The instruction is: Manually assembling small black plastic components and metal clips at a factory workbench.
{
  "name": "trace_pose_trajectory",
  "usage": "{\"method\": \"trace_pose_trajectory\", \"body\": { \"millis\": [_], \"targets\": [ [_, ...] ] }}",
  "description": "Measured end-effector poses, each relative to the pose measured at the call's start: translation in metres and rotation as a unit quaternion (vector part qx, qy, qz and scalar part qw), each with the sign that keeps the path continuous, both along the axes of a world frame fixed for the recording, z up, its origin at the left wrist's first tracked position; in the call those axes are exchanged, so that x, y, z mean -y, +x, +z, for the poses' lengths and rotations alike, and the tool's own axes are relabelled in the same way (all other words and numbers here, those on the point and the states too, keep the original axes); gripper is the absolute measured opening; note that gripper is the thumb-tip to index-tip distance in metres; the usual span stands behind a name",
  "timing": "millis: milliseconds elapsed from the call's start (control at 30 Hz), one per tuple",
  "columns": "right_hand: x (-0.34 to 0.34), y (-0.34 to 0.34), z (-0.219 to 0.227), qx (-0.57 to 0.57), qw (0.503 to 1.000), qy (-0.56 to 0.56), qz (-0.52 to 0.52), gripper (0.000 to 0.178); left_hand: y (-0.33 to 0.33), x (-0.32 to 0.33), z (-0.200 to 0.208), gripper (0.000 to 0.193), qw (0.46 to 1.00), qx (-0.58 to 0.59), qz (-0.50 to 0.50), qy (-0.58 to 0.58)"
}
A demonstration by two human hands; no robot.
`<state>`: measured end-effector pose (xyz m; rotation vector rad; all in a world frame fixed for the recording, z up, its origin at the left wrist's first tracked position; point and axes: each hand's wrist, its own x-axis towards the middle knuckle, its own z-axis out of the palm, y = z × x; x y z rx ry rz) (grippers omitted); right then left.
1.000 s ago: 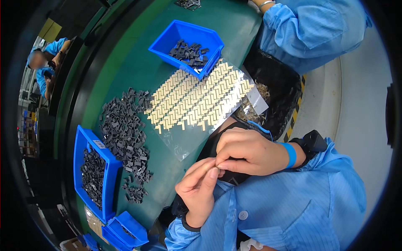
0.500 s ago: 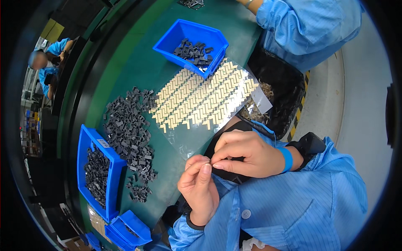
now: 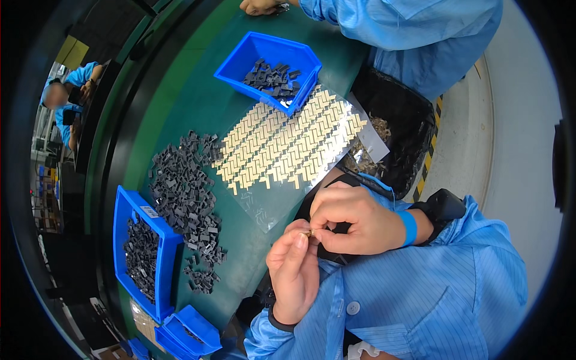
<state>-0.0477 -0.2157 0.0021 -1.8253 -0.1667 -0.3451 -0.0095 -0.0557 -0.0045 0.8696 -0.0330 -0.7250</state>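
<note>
A small piece (image 3: pixel 309 234) sits between the fingertips of both hands, just in front of the wearer's body; its exact shape is too small to tell. The left hand (image 3: pixel 294 270) pinches it between thumb and finger from one side. The right hand (image 3: pixel 360 222) meets it from the other side, thumb and finger closed narrowly; whether it grips the piece or only presses it, I cannot tell.

What has just changed is that more of the piece shows at the fingertips. This suggests fine two-handed work on this one piece, not yet finished.

Against half a second ago, the joined fingertips lie a little farther right, and a co-worker's hand (image 3: pixel 261 6), out of view then, now shows far above both hands.

Up and left of the left hand lies a clear sheet (image 3: pixel 264 213) carrying rows of pale L-shaped pieces (image 3: pixel 287 143). Farther left is a loose pile of dark grey parts (image 3: pixel 183 180), with a long blue bin (image 3: pixel 170 270) of similar parts beyond it. Another blue bin (image 3: pixel 240 60) stands past the sheet, and a black liner (image 3: pixel 420 126) hangs above the right hand.
</note>
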Motion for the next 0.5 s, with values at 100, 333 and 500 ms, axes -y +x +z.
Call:
{"method": "trace_pose_trajectory", "body": {
  "millis": [100, 333, 500],
  "targets": [
    [0.005, -0.002, 0.002, -0.022, 0.999, 0.039, 0.007, 0.005, -0.001, 0.002, 0.001, 0.014, 1.000, -0.012, 0.003, -0.012],
    [0.085, -0.021, 0.001, -0.029, 0.914, -0.386, -0.120, 0.009, 0.003, -0.004, 0.005, 0.013, 0.889, 0.369, 0.171, 0.210],
    [0.084, -0.016, -0.004, 0.027, 0.890, -0.394, -0.229, 0.003, 0.015, -0.026, 0.008, 0.016, 0.547, 0.761, 0.150, 0.316]
  ]
}}
